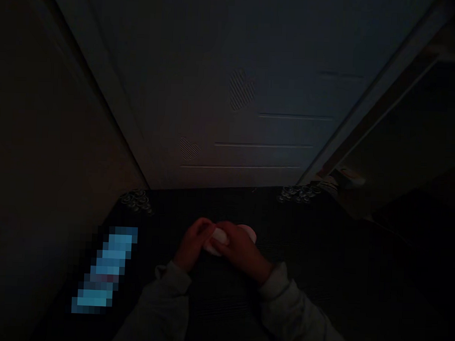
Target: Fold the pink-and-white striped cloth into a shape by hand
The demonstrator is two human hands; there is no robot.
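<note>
The light is very dim. Close together over the dark tabletop (222,301), both hands are closed around a pale, rounded thing (220,235) whose kind I cannot make out. My left hand (192,243) grips it from the left, fingers curled over its far side. On the other side my right hand (239,248) wraps it, thumb lying across the front. Just beyond the right hand's knuckles a pinkish, round-edged thing (248,233) shows in part. Whether it touches the pale thing is hidden by the hand.
A glowing, pixelated screen (104,270) lies at the left. Ring-patterned decorations mark the far left corner (137,201) and far right corner (298,193). Behind stands a pale door (222,120) with striped hearts and grooves. At right is a dim pale object (350,178).
</note>
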